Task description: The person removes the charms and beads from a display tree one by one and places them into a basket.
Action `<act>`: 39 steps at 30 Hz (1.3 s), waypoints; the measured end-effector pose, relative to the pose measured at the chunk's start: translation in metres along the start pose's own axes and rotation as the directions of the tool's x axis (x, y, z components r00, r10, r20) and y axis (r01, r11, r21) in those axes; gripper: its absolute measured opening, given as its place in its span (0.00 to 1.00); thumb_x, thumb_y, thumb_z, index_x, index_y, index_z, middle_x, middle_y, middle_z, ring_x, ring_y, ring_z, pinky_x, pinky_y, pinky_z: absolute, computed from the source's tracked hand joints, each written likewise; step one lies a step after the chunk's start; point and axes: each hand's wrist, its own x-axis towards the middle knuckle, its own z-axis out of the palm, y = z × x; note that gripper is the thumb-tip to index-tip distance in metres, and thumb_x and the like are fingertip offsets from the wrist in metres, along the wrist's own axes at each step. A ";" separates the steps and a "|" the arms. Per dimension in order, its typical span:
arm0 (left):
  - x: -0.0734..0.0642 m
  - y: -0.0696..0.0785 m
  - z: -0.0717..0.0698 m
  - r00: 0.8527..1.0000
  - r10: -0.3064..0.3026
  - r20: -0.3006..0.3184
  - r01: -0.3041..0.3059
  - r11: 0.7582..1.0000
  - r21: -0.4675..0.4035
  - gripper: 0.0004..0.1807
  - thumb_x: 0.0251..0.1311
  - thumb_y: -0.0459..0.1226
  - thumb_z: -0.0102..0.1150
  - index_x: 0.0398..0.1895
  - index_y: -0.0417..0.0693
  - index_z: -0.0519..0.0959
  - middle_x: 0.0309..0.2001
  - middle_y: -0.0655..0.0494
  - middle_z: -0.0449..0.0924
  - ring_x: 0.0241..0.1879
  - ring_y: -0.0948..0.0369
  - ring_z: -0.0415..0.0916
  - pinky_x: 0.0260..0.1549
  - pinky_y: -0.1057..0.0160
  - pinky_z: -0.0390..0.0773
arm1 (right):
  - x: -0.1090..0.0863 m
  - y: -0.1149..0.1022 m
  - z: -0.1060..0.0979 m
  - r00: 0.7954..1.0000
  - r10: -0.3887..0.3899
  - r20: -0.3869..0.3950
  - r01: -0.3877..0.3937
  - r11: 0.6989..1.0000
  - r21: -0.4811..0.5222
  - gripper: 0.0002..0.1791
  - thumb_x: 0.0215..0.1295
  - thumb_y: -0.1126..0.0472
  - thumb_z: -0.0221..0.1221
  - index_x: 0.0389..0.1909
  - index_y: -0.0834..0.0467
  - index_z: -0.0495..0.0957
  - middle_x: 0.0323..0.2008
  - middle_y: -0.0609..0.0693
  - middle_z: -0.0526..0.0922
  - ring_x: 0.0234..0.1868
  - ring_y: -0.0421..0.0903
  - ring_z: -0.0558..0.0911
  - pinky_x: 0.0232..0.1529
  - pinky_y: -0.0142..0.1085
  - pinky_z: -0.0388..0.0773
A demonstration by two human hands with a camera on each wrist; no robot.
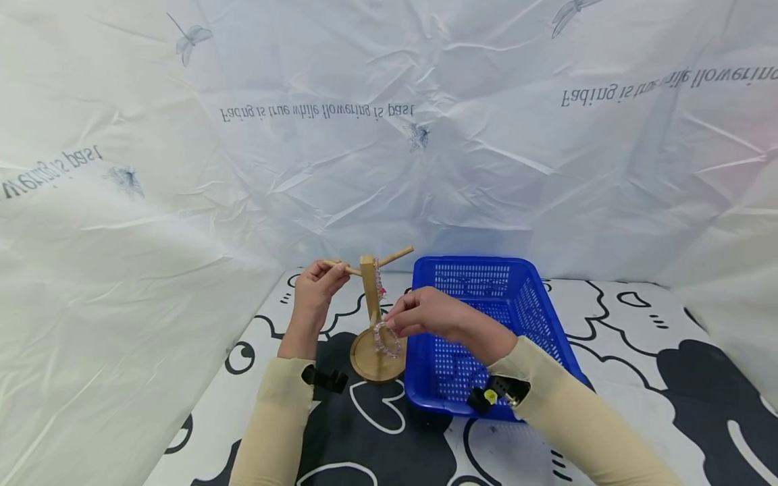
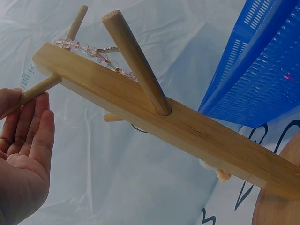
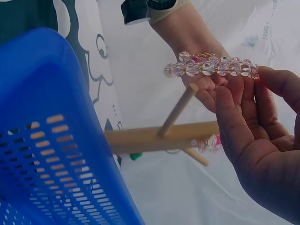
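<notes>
A wooden rack [image 1: 369, 290] with a round base [image 1: 365, 364] and an upright post bears several pegs. My left hand [image 1: 316, 290] pinches one upper peg between thumb and fingers. From my right hand [image 1: 428, 314], pinched at one edge between thumb and fingers, hangs a bracelet of clear pinkish beads [image 3: 207, 69] with a thin gold chain on it. In the head view it dangles in front of the post, above the base. A second beaded bracelet [image 2: 82, 48] with a pink piece hangs on the opposite upper peg.
Right of the rack stands a blue perforated plastic basket [image 1: 419, 398], its rim close beside the base. Something green [image 3: 136, 155] shows behind the post in the right wrist view. A black-and-white patterned cloth [image 1: 614, 378] covers the table, and white printed sheeting [image 1: 365, 182] hangs behind.
</notes>
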 end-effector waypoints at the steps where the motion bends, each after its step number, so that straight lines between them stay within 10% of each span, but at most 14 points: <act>1: 0.000 0.000 0.000 1.000 0.000 -0.002 0.000 1.000 0.002 0.15 0.70 0.25 0.56 0.29 0.54 0.81 0.30 0.64 0.86 0.36 0.69 0.86 0.44 0.72 0.88 | -0.001 0.000 -0.002 1.000 -0.002 -0.002 0.002 1.000 -0.005 0.11 0.69 0.65 0.61 0.45 0.69 0.84 0.46 0.52 0.85 0.47 0.43 0.85 0.63 0.47 0.85; 39: -0.001 0.001 0.000 1.000 -0.014 -0.012 0.015 1.000 0.016 0.14 0.70 0.26 0.56 0.30 0.53 0.81 0.31 0.64 0.86 0.36 0.69 0.86 0.44 0.72 0.88 | -0.013 0.050 -0.072 0.993 0.116 -0.017 -0.117 0.989 -0.086 0.12 0.71 0.64 0.60 0.46 0.70 0.84 0.44 0.55 0.88 0.43 0.43 0.88 0.58 0.44 0.87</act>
